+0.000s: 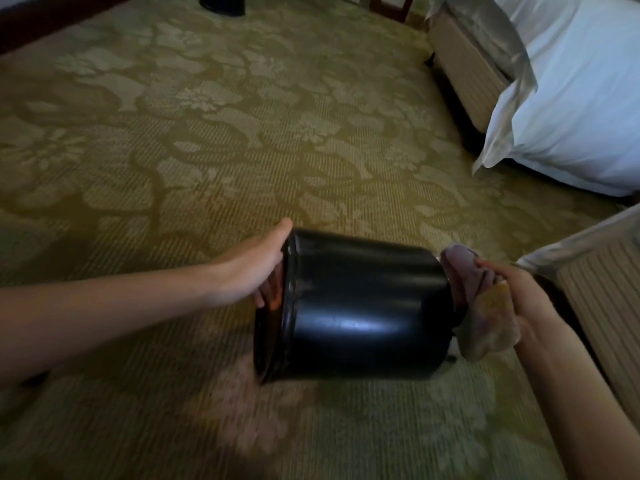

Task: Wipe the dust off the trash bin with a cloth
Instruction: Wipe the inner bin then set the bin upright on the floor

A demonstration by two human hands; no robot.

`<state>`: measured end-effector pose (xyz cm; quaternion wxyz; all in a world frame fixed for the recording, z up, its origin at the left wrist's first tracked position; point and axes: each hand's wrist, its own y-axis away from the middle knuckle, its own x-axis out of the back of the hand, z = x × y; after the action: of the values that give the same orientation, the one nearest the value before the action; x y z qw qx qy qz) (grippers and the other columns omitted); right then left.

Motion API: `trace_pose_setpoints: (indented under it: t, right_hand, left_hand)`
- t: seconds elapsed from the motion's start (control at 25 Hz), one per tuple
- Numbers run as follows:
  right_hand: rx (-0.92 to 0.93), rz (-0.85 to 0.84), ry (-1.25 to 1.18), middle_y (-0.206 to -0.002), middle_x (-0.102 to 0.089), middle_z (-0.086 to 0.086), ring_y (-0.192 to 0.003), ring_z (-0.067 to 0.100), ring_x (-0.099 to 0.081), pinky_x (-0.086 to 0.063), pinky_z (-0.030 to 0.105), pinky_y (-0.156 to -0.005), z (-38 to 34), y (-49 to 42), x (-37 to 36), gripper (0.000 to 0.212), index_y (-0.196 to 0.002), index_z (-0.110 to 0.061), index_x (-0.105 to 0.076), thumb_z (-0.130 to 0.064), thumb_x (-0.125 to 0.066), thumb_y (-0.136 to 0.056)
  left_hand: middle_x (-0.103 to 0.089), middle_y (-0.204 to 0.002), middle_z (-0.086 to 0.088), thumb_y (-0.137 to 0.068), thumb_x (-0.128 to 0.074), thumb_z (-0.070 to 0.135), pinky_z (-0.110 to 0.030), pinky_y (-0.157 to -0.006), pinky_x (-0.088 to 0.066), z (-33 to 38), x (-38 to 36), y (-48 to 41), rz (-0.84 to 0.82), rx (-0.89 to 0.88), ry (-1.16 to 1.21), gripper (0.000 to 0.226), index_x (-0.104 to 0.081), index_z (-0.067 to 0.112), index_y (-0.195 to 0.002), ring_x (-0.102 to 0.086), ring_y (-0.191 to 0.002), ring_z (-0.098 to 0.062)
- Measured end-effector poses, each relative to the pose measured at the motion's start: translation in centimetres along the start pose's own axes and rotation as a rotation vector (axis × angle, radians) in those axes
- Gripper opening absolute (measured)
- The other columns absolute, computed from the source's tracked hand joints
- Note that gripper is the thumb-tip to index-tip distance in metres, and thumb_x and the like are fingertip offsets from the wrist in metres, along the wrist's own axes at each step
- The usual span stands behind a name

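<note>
Olive floral carpet (242, 133) covered the floor. Bed with white duvet (581, 98) stood far right, its striped base (467, 64) showing beneath. Another striped base (602, 306) near right. Dark round object (223, 3) far, cut off by frame edge.

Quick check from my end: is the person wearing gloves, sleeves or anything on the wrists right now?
No. The left hand and right hand are both bare, with no gloves. Both forearms show uncovered to the frame edges, with no sleeves, watch, bands or rings visible.

Glossy smooth black trash bin (363, 306), soft crumpled cloth (485, 306), ribbed woven patterned carpet (242, 133), smooth white bedding (581, 98)
</note>
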<state>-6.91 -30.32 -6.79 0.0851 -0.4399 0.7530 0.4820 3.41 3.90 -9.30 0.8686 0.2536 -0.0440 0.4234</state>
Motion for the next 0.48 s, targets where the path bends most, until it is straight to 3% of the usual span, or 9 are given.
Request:
trace_pose_setpoints:
  t: [0.12, 0.2, 0.28, 0.36, 0.44, 0.48]
  right_hand:
    - [0.124, 0.096, -0.017, -0.058, -0.064, 0.001, -0.044, 0.005, -0.062, -0.05, 0.014, -0.042, 1.2, -0.6, 0.0, 0.079, -0.094, -0.001, -0.068, 0.004, -0.095, -0.02]
    - [0.323, 0.245, 0.195, -0.074, -0.07, 0.007, -0.058, 0.008, -0.068, -0.054, 0.021, -0.054, 2.1, -0.5, -0.9, 0.053, -0.101, -0.005, -0.071, -0.014, -0.09, -0.053]
    - [0.627, 0.503, 0.506, -0.078, -0.069, 0.004, -0.059, 0.004, -0.067, -0.052, 0.023, -0.06, 3.5, -0.8, -1.7, 0.011, -0.089, -0.013, -0.073, -0.02, -0.074, -0.08]
    - [0.934, 0.625, 0.899, -0.085, -0.068, -0.002, -0.071, 0.0, -0.065, -0.051, 0.026, -0.07, 5.7, -0.9, -3.2, 0.012, -0.084, -0.024, -0.073, -0.021, -0.064, -0.091]
    - [1.195, 0.644, 1.246, -0.111, -0.066, -0.01, -0.099, 0.005, -0.062, -0.048, 0.025, -0.088, 8.7, -1.0, -4.9, 0.017, -0.106, -0.028, -0.072, -0.023, -0.06, -0.095]
    - [1.289, 0.582, 1.358, -0.12, -0.063, -0.011, -0.107, 0.007, -0.059, -0.045, 0.023, -0.093, 10.4, -1.4, -6.0, 0.023, -0.115, -0.029, -0.07, -0.023, -0.058, -0.096]
  left_hand:
    - [-0.071, -0.078, -0.011, -0.082, -0.006, 0.08, -0.045, -0.076, -0.055, -1.2, 0.5, -0.3, 0.084, -0.067, -0.154, 0.096, -0.067, 0.006, -0.077, -0.067, -0.078, -0.032]
    - [-0.074, -0.086, -0.011, -0.08, -0.009, 0.084, -0.046, -0.081, -0.054, -2.3, 0.8, -0.2, 0.058, -0.046, -0.173, 0.098, -0.071, 0.008, -0.087, -0.068, -0.085, -0.03]
    - [-0.075, -0.09, -0.005, -0.087, -0.019, 0.075, -0.044, -0.083, -0.054, -3.0, 0.9, 0.2, -0.009, -0.072, -0.179, 0.078, -0.072, 0.018, -0.087, -0.069, -0.087, -0.024]
    - [-0.075, -0.098, -0.006, -0.086, -0.028, 0.075, -0.046, -0.09, -0.052, -3.3, 0.9, 0.7, -0.082, -0.131, -0.166, 0.071, -0.071, 0.019, -0.089, -0.069, -0.096, -0.024]
    - [-0.071, -0.106, -0.015, -0.072, -0.035, 0.077, -0.046, -0.094, -0.049, -3.6, 1.0, 1.1, -0.1, -0.145, -0.128, 0.072, -0.066, 0.015, -0.09, -0.065, -0.106, -0.034]
    - [-0.069, -0.102, -0.017, -0.07, -0.034, 0.069, -0.041, -0.088, -0.049, -3.6, 1.1, 1.2, -0.106, -0.122, -0.085, 0.065, -0.064, 0.013, -0.087, -0.063, -0.106, -0.037]
